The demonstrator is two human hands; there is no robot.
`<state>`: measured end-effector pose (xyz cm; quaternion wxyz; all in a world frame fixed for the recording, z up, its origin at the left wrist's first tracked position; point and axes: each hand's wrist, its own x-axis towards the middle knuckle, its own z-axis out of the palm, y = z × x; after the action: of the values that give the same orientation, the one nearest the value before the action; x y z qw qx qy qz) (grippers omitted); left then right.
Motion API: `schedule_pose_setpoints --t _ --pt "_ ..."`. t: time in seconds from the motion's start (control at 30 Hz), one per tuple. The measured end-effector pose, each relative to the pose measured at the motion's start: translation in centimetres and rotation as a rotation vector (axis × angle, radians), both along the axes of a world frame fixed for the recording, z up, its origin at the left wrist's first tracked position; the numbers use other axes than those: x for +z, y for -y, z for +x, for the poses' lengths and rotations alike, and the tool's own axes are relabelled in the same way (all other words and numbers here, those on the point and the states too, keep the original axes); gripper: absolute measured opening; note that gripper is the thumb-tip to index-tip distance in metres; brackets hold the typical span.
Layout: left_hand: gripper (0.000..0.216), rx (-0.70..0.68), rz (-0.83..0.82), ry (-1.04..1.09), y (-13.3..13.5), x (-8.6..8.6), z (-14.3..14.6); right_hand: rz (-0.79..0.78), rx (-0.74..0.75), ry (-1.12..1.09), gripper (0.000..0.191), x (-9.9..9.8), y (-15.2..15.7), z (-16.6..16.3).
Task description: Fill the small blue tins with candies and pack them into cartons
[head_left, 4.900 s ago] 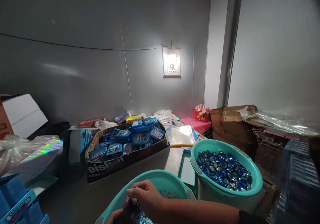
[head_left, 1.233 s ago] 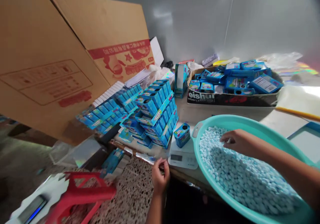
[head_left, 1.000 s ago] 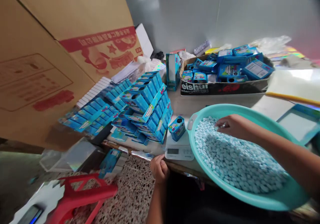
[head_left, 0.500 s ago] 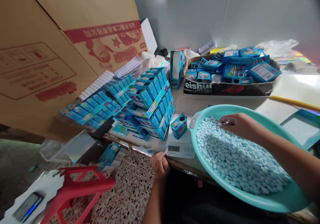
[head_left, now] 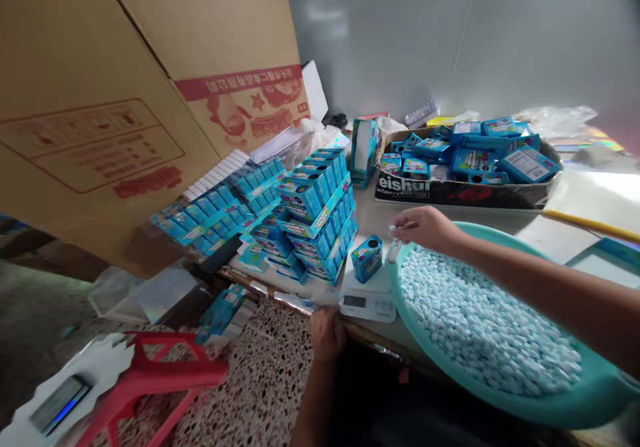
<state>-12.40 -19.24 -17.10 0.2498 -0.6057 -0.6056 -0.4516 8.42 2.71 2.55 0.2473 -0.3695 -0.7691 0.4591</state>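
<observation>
A small blue tin [head_left: 367, 258] with a round hole in its top stands on a white digital scale [head_left: 369, 300]. My right hand [head_left: 423, 226] hovers just right of the tin, above the rim of a teal basin [head_left: 505, 410] full of pale blue tablets [head_left: 480, 327]; its fingers are pinched together on one or two tablets. My left hand [head_left: 327, 332] rests curled against the table's front edge below the scale, with nothing visible in it.
Stacked display trays of blue tins [head_left: 315, 217] stand left of the scale. A cardboard tray of blue packs [head_left: 465, 167] sits behind. A large cardboard box flap [head_left: 125, 100] leans at the left. A red plastic stool [head_left: 150, 380] stands on the speckled floor.
My right hand has lifted out of the tablets and moved left to the basin's rim, close to the tin on the scale. My left hand has stayed at the table edge.
</observation>
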Motion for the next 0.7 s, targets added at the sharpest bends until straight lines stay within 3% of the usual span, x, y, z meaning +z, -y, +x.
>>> schedule_pose_setpoints --t 0.2,0.43,0.7 --pt "0.020 0.011 -0.028 -0.018 0.2 0.6 0.2 0.051 0.121 -0.095 0.030 -1.4 0.4 -4.5" --pt "0.021 0.006 -0.010 -0.008 0.3 0.6 0.3 0.168 0.065 -0.135 0.029 -2.5 0.2 -4.5" --pt "0.021 0.007 -0.001 0.009 0.4 0.5 0.4 0.194 0.151 0.018 0.031 -2.6 -0.4 -4.4"
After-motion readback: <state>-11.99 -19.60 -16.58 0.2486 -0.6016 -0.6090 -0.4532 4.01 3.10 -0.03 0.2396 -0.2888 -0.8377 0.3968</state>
